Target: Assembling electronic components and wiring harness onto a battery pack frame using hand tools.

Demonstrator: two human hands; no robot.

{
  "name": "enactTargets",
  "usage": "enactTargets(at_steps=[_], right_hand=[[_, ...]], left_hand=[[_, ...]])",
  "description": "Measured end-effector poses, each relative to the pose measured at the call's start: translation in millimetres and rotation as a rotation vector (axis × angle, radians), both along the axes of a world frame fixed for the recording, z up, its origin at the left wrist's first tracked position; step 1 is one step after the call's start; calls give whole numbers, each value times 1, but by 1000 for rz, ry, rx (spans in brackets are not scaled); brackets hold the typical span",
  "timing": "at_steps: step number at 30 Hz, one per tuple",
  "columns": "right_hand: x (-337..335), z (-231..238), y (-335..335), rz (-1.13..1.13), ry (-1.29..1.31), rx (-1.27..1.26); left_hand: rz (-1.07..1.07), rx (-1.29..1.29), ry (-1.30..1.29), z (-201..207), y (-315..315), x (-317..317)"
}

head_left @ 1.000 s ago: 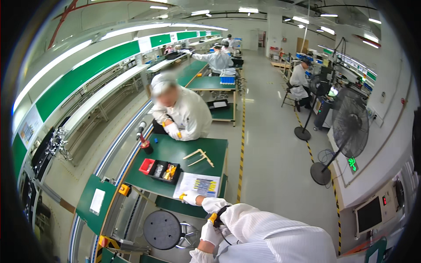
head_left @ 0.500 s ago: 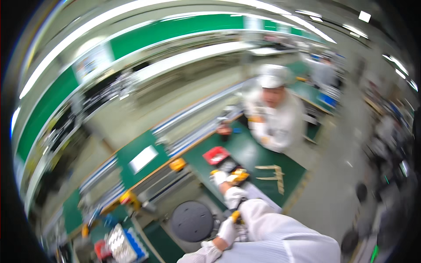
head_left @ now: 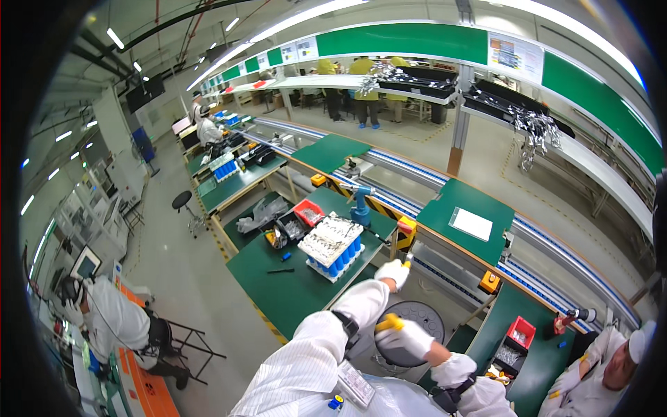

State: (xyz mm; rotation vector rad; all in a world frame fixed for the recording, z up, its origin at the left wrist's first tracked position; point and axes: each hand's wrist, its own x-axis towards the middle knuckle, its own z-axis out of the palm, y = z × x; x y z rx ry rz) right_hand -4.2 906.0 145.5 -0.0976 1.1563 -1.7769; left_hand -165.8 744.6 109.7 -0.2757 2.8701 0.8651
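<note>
On the green workbench (head_left: 292,288) stands one white tray (head_left: 332,244) with a row of blue cylinders along its near side and a heap of small silvery parts on top; their number cannot be told. Behind the tray sit two small bins: a red bin (head_left: 308,210) with pale small parts and a black bin (head_left: 292,226) with grey ones. A blue power screwdriver (head_left: 360,206) stands upright just right of the tray. The gloved left hand (head_left: 392,272), fingers curled shut, pinches a small yellow-tipped piece right of the tray, over the bench's corner. The gloved right hand (head_left: 411,336) is closed around a yellow-handled tool (head_left: 388,323), held above a round black stool seat (head_left: 410,333).
</note>
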Motion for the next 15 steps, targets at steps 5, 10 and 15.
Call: enactTargets(at_steps=[5, 10, 15], right_hand=[[42, 4, -61, 59, 322, 64], [68, 33, -57, -86, -109, -11], [57, -4, -51, -366, -14, 27]], left_hand=[[-73, -250, -28, 33, -19, -6], [-145, -233, -83, 22, -10, 4], [-304, -42, -35, -19, 37, -22]])
